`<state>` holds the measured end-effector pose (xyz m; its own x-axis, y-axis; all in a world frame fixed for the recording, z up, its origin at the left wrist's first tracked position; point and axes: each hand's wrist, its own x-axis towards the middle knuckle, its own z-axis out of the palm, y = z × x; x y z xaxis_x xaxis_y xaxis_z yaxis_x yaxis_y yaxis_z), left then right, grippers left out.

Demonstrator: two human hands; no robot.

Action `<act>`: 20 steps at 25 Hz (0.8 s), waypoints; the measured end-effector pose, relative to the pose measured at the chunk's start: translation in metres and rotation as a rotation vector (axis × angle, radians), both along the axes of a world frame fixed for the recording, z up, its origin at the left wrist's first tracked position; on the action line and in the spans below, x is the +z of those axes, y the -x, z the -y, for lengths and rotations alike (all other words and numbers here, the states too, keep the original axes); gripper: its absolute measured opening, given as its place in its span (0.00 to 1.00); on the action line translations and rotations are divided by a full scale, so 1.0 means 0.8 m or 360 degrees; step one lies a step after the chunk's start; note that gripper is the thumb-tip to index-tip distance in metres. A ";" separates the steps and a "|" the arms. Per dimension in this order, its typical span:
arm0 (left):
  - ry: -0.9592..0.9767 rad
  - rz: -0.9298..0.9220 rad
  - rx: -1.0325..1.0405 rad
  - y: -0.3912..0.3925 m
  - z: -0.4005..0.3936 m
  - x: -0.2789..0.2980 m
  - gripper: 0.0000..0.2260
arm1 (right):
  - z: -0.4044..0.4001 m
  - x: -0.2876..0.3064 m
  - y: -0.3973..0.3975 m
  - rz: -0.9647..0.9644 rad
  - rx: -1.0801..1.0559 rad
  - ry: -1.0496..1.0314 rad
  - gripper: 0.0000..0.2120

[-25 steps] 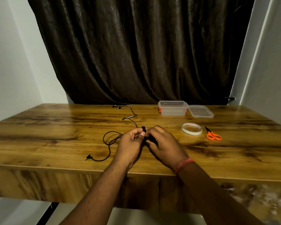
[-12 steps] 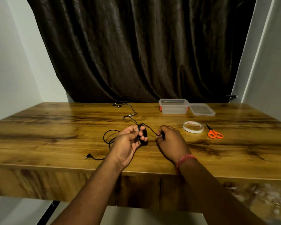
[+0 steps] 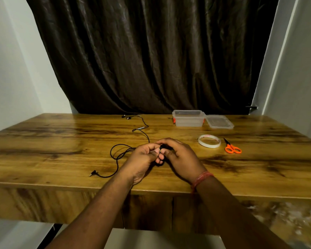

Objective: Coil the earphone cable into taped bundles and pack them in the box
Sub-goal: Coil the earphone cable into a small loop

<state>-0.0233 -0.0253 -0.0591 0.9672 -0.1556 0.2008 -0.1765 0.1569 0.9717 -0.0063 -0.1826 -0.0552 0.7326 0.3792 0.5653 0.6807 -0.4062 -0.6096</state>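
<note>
The loose earphone cable (image 3: 117, 159) trails out to the left of the grip — plug end near the table's (image 3: 43, 141) front edge, earbuds far back — so the slack feeds in from the left hand's side. The left hand (image 3: 142, 159) pinches the small dark coil (image 3: 162, 150) and the right hand (image 3: 180, 157) curls round it from the other side. Tape roll (image 3: 209, 141) and box (image 3: 188, 118) lie well apart to the right — nearer the right hand.

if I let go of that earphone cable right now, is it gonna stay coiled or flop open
Probably flop open. The earphone cable looks thin and limp: its free length lies in loose curves on the table, so the coil pinched by the left hand and right hand likely loosens. No tape is visible on it; the tape roll sits apart.
</note>
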 end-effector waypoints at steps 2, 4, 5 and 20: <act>0.0033 -0.0027 -0.0020 0.002 -0.002 0.003 0.09 | 0.000 0.002 0.001 0.0001 -0.0036 -0.0045 0.10; 0.0115 -0.0089 -0.0066 0.003 -0.004 0.006 0.08 | 0.002 0.005 0.002 -0.0123 0.0007 -0.0174 0.06; 0.0156 -0.0126 -0.0097 0.004 -0.006 0.007 0.08 | 0.003 0.005 0.003 -0.0213 0.0056 -0.0260 0.05; 0.0323 -0.0032 -0.0018 0.007 -0.001 0.005 0.06 | 0.003 0.001 -0.006 -0.0295 -0.0091 -0.0497 0.05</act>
<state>-0.0292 -0.0247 -0.0553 0.9698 -0.1249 0.2097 -0.1543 0.3519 0.9232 -0.0017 -0.1853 -0.0543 0.8486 0.1645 0.5028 0.5284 -0.2152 -0.8213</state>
